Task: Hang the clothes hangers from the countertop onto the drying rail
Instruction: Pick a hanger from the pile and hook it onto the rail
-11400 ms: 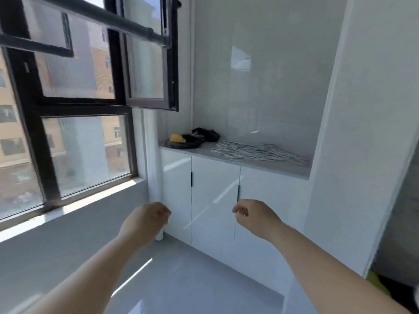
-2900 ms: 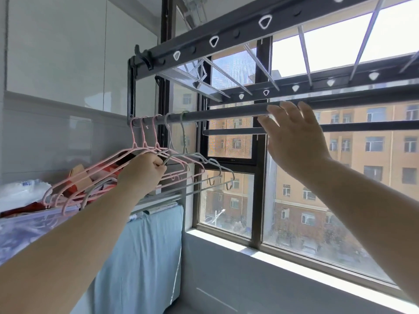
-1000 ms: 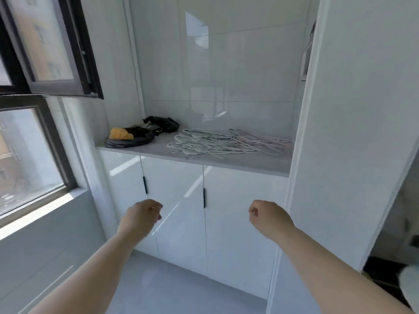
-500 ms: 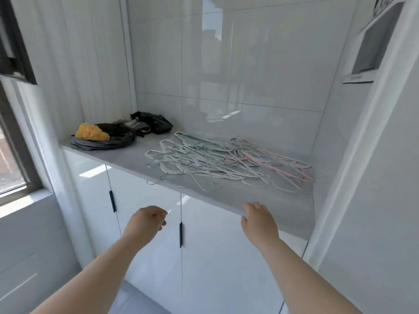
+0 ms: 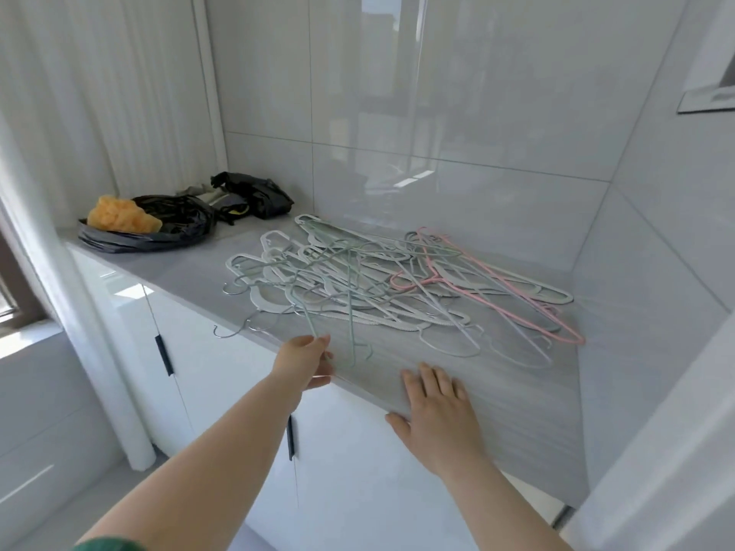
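- The hangers (image 5: 378,288) are lying in a loose, tangled heap on the grey desk (image 5: 517,399), towards its middle and back, with their thin arms crossing one another. Most are white, grey or pale green.
- A pink hanger (image 5: 497,282) is lying across the right side of the heap, its long arm reaching towards the right wall.
- Two metal hooks at the left of the heap are poking out past the front edge of the desk.
- A pale green hanger (image 5: 309,322) is trailing out of the heap towards the front edge. Its near end is lying in the left grip (image 5: 306,363).
- The left grip is closing its thumb and fingertips (image 5: 324,340) on that near end in a light pinch, right at the front edge of the desk.
- The right grip (image 5: 437,407) is resting palm down on the bare front strip of the desk, fingers straight and slightly spread. It is holding nothing and lying clear of the heap.
- A black bag (image 5: 159,232) is sitting at the far left end of the desk with an orange lump (image 5: 119,218) on it. A second black bag (image 5: 254,194) is lying just behind it, against the tiled wall (image 5: 437,113).
- White cupboard doors (image 5: 222,375) with dark handles (image 5: 164,353) are standing closed under the desk.
- A white pipe (image 5: 79,312) is running down the left side, beside the cupboard.
- A green sleeve (image 5: 107,544) is showing at the bottom edge, on the left arm.
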A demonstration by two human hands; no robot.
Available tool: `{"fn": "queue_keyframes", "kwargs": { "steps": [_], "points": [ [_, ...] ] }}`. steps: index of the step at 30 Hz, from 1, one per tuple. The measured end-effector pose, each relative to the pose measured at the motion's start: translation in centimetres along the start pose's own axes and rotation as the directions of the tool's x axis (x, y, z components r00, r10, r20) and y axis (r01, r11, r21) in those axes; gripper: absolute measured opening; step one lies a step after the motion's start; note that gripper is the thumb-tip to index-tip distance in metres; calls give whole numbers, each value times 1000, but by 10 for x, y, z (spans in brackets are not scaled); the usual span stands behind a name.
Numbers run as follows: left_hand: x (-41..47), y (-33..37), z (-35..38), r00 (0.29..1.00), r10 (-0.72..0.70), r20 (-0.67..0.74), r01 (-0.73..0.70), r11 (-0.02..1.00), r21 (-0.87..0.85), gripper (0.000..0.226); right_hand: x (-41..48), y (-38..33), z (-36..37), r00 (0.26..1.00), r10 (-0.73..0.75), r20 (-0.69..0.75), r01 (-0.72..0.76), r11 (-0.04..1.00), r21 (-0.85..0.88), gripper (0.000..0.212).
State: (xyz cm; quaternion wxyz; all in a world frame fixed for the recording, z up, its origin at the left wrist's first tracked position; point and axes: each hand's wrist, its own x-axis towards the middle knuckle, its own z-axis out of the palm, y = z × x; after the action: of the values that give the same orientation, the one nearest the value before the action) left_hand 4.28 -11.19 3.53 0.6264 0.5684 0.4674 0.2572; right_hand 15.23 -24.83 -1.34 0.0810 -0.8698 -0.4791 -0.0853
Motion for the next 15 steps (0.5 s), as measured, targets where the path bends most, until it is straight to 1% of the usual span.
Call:
{"fn": "queue_keyframes", "kwargs": {
  "steps": [2, 4, 6, 8, 10, 12, 14, 15],
  "points": [
    [7, 5, 5, 1000, 9, -26, -8, 999, 49, 25, 2, 1, 0, 1000, -13, -18, 13, 1000, -4, 63],
    [13, 6, 6, 998, 20, -55, -15, 996, 83, 19, 2, 2, 0, 1000, -20, -6, 20, 1000, -10, 63],
    [15, 6, 6, 996, 44, -78, -32, 988, 152, 9, 1, 1, 0, 1000, -23, 9, 23, 1000, 8, 62],
    [13, 8, 4, 993, 73, -90, -56, 983, 176, 9, 0, 2, -1, 999, -33, 29, 33, 999, 12, 61],
    [9, 11, -2, 994, 68, -85, -58, 992, 116, 9, 0, 3, 1, 998, -34, 61, 35, 999, -7, 62],
    [2, 14, -9, 996, 50, -75, -50, 999, 3, 8, -1, 3, 1, 996, -31, 84, 34, 999, -26, 63],
    [-4, 15, -19, 997, 39, -69, -44, 997, -66, 8, -4, 4, -1, 998, -48, 39, 49, 999, -21, 61],
    [-6, 15, -24, 997, 39, -69, -44, 996, -73, 9, -5, 5, -1, 997, -79, -19, 79, 997, -2, 57]
  ]
}}
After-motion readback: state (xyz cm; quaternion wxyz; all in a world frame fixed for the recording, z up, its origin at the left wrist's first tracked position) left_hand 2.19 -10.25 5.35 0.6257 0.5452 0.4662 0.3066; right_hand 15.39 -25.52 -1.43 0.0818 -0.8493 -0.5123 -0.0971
